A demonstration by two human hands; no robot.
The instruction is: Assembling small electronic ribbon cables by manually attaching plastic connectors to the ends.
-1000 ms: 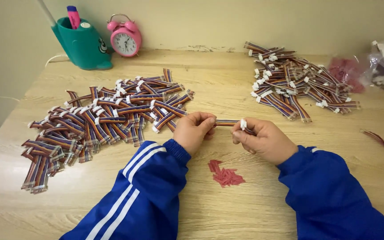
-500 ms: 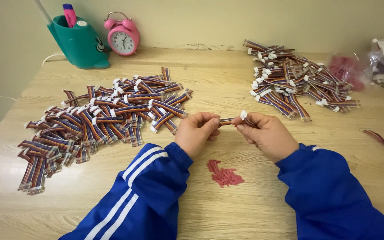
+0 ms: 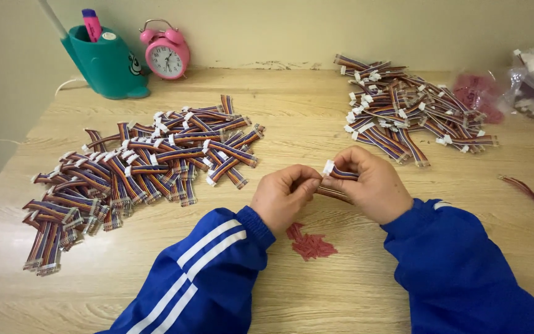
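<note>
A short multicoloured ribbon cable with a white plastic connector (image 3: 339, 172) sits between both hands, just above the pale wooden counter (image 3: 292, 124). The right hand (image 3: 371, 185) pinches it near the connector, its grip pressed together on the wires; the left hand (image 3: 284, 196) pinches the other end, fingertips closed on it. Below lies a small heap of red wire scraps (image 3: 309, 244). A large pile of similar cables (image 3: 131, 176) spreads to the left, another pile (image 3: 403, 114) far right. Pulling too hard could likely tear wires from the connector, or the thin cable could slip free.
</note>
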